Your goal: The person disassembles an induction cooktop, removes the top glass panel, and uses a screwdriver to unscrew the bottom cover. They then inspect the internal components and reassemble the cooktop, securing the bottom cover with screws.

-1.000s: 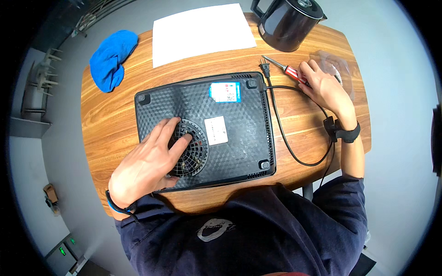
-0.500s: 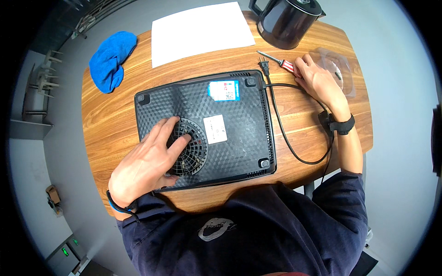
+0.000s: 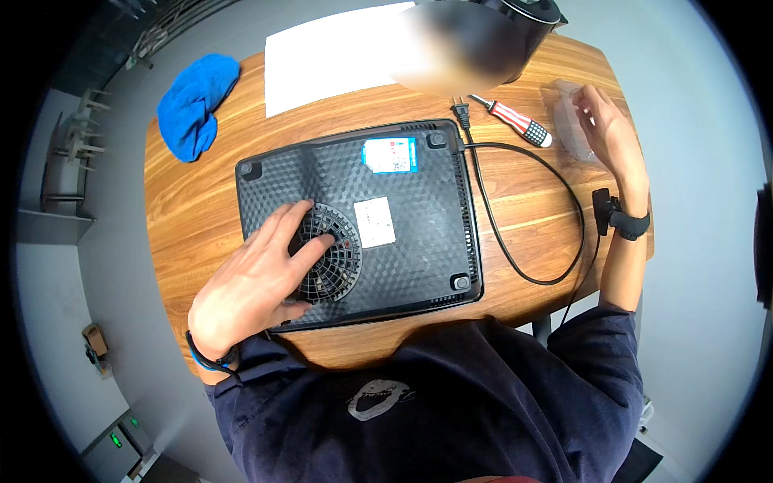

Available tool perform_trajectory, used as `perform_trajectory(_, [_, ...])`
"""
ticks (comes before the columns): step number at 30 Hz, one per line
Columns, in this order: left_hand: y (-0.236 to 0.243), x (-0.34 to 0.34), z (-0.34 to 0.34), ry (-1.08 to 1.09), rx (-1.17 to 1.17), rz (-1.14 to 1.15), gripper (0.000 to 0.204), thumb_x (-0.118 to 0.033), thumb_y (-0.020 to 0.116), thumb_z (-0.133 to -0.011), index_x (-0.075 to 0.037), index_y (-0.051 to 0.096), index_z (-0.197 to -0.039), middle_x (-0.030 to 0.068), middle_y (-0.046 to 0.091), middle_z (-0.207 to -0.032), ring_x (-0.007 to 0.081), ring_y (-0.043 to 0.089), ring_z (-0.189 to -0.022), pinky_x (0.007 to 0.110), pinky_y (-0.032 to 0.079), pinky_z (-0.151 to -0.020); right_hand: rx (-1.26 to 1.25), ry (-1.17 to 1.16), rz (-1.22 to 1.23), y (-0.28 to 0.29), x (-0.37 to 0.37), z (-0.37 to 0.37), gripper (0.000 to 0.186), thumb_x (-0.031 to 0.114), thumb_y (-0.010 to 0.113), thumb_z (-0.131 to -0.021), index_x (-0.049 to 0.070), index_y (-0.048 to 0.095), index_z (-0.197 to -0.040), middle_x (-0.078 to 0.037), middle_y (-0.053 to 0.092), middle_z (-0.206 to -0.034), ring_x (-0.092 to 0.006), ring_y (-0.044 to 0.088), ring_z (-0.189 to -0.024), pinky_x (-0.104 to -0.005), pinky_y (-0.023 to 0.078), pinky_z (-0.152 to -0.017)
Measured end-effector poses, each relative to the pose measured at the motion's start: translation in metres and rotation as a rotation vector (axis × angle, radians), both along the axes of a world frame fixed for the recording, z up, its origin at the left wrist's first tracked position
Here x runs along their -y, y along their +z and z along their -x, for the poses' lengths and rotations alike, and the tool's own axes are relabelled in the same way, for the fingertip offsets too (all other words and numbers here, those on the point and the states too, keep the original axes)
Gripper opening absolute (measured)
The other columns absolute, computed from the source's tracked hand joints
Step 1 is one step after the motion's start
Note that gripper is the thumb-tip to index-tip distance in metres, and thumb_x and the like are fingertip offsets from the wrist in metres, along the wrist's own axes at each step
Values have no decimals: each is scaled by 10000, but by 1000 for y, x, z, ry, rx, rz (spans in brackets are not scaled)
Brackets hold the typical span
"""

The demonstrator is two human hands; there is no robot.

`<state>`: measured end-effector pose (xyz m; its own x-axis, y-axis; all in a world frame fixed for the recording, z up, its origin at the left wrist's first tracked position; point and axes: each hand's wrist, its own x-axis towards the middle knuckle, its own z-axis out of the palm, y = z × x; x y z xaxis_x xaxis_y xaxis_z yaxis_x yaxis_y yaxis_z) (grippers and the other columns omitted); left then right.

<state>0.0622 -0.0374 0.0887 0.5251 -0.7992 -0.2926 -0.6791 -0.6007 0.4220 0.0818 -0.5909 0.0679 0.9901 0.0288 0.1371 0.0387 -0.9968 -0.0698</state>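
Note:
A black induction cooker [image 3: 419, 233] lies upside down on the table, its vents and corner feet upward. My left hand [image 3: 256, 270] rests over the cooker's round fan grille [image 3: 342, 266] with fingers spread, holding nothing. At the right, my right hand [image 3: 613, 137] is at a shallow clear plastic tray [image 3: 570, 133], its fingers curled in toward the thumb. What they hold, if anything, is hidden. Beside the tray lies a screwdriver [image 3: 519, 123] with a red-and-white striped handle, touched by neither hand.
The cooker's black cord [image 3: 578, 217] loops on the right, ending in a two-pin plug [image 3: 460, 113]. White paper [image 3: 330, 64] and a dark kettle [image 3: 535, 28], partly under a blurred patch, are at the back. A blue cloth [image 3: 189, 113] lies far left on the wooden table [image 3: 189, 233].
My right hand has let go of the screwdriver, now lying on the table, and moved right to the clear tray. My left hand has stayed on the grille.

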Motion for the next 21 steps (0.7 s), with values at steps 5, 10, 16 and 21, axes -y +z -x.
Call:
perform_trajectory(5, [-2, 3, -2, 31, -24, 1, 989, -110, 1032, -663, -91, 599, -1551, 249, 422, -1729, 494, 417, -1618, 562, 473, -1287, -177, -129, -24, -12, 56, 11, 372, 32, 843, -947, 60, 680, -1280, -170, 773, -1264, -367, 774, -1152, -469, 632, -955])
perform_trajectory(10, [-6, -2, 3, 175, 27, -94, 1277, -242, 1086, -558, -150, 508, -1692, 235, 236, -1868, 538, 242, -1708, 600, 400, -1340, -336, -267, 17, -23, 77, 11, 547, 60, 960, -832, 59, 689, -1308, -129, 777, -1264, -326, 740, -1158, -455, 608, -1012])
perform_trajectory(16, [-28, -22, 8, 444, -104, -128, 1476, -361, 1103, -556, -154, 319, -1790, 280, 29, -1895, 589, 367, -1617, 620, 502, -1253, -359, -303, -32, -39, 107, 11, 572, 29, 981, -786, 34, 697, -1282, -138, 791, -1196, -304, 749, -1116, -441, 607, -972])
perform_trajectory(21, [-37, -29, 9, 401, -121, -87, 1518, -435, 1085, -591, -99, 237, -1804, 314, -35, -1884, 602, 456, -1551, 605, 537, -1216, -476, -288, -134, -32, 100, 0, 446, -54, 923, -804, 25, 683, -1172, -107, 790, -1071, -260, 753, -1003, -410, 608, -896])
